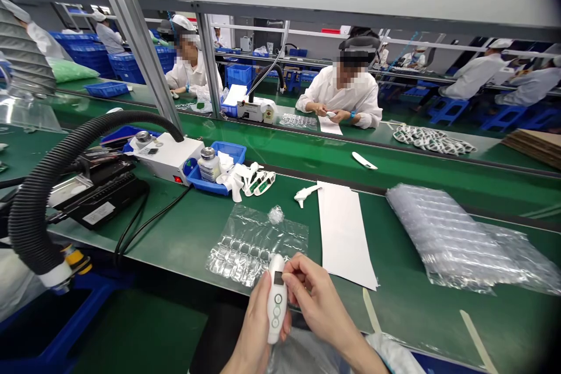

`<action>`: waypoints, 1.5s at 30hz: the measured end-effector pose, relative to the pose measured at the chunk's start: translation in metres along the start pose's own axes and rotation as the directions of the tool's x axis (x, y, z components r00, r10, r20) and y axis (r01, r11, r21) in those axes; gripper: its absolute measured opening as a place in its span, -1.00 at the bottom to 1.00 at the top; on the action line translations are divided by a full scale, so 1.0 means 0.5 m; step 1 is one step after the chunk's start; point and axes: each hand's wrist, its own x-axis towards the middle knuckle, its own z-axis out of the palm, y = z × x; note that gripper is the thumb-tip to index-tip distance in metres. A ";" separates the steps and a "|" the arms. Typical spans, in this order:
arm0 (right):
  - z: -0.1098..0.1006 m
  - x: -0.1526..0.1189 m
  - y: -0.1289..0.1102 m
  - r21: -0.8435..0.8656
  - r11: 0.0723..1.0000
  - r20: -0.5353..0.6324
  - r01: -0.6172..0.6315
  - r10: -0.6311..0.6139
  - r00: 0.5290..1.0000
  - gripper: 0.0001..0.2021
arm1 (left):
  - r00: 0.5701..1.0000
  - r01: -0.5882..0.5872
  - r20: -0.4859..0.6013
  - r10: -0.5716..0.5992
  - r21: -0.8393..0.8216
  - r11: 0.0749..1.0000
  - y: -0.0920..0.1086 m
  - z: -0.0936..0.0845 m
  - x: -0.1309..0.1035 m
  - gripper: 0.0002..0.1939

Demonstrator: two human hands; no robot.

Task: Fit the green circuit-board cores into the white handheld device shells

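A white handheld device [277, 304] with a small dark screen and several round buttons stands upright in my left hand [256, 318], whose fingers wrap round its lower part. My right hand [313, 298] pinches at the right edge of the screen, thumb and forefinger together; anything between those fingertips is too small to make out. Just beyond the hands lies a clear plastic sheet [263, 234] with rows of small pieces. White paper [344, 228] lies to the right of it, with a white curved part [305, 194] at its upper left corner.
Clear plastic packaging [456, 234] lies at the right. A blue tray [210, 184] with a bottle, white parts [263, 182], a white box [169, 155] and a black hose [30, 187] stand at the left. One white piece [364, 160] lies on the green belt; people work beyond.
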 end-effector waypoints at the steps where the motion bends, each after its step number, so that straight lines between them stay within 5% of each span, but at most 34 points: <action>1: 0.001 0.000 0.002 0.004 1.000 -0.004 -0.001 0.001 1.000 -0.81 | 1.000 -0.002 -0.004 0.002 0.001 1.000 0.000 0.000 -0.001 -0.51; 19: 0.013 -0.007 -0.001 -0.085 0.996 -0.052 0.026 -0.030 0.998 -0.78 | 0.998 -0.006 -0.056 0.009 0.064 0.998 -0.009 -0.015 0.004 -0.43; 25: 0.030 -0.011 0.002 0.135 0.987 -0.039 -0.089 0.095 0.995 -0.79 | 0.987 -0.137 -0.035 0.157 0.328 0.935 0.003 -0.017 -0.004 -0.44; 29: 0.044 -0.014 0.006 0.289 0.947 -0.025 -0.143 0.157 0.987 -0.74 | 0.990 -0.094 -0.071 0.122 0.314 0.945 0.001 -0.022 -0.003 -0.40; 32: 0.057 -0.014 0.015 0.247 0.966 -0.064 -0.078 0.096 0.993 -0.64 | 0.991 -0.083 -0.072 0.110 0.304 0.949 -0.003 -0.027 -0.003 -0.38; 37: 0.064 0.010 0.033 0.303 0.951 -0.201 0.068 -0.006 0.980 -0.83 | 0.978 -0.209 0.042 0.207 0.333 0.919 0.008 -0.023 -0.006 -0.46; 41: 0.035 0.028 0.020 0.320 0.946 -0.005 0.041 -0.041 0.999 -0.79 | 0.983 -0.186 0.068 0.173 0.367 0.911 0.007 -0.038 -0.001 -0.44; 45: -0.009 0.030 -0.002 0.249 0.968 0.210 0.020 -0.074 0.975 -0.68 | 0.985 -0.137 -0.043 0.167 0.393 0.909 -0.015 -0.071 0.003 -0.41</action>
